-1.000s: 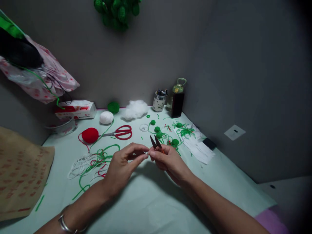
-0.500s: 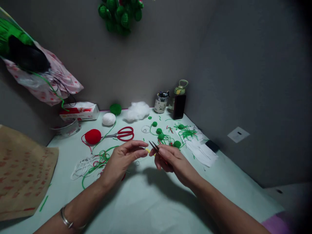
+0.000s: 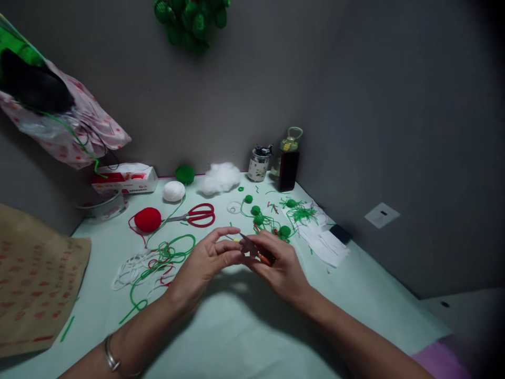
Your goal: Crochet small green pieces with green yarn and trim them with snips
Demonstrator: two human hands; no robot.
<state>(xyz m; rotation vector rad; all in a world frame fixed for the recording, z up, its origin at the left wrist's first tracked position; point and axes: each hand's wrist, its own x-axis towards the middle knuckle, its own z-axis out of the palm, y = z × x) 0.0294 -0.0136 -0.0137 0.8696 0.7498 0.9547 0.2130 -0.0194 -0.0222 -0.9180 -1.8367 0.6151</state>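
Observation:
My right hand [image 3: 276, 258] is closed around small pointed pliers [image 3: 252, 247] with orange handles, their dark tips turned toward my left hand. My left hand [image 3: 209, 255] pinches something too small to make out, its thumb and fingers meeting the pliers' tips. A bit of yellow [image 3: 236, 240] shows between the fingers of the two hands. Both hands are held above the pale green table cover [image 3: 244, 337]. Just left of my left hand lie loops of green yarn [image 3: 169, 250] mixed with white and red strands.
Red-handled scissors [image 3: 200, 215] lie beyond my hands, beside a red yarn ball [image 3: 147, 219]. Farther back are a white ball [image 3: 173, 191], fluffy stuffing [image 3: 220, 179] and a phone [image 3: 288, 171]. Green crocheted balls [image 3: 258, 219] sit right. A brown paper bag [image 3: 39, 284] stands left.
My hands have come together. The pliers' tips, spread and apart from the left hand before, have turned and now meet its fingertips. The view has shifted slightly.

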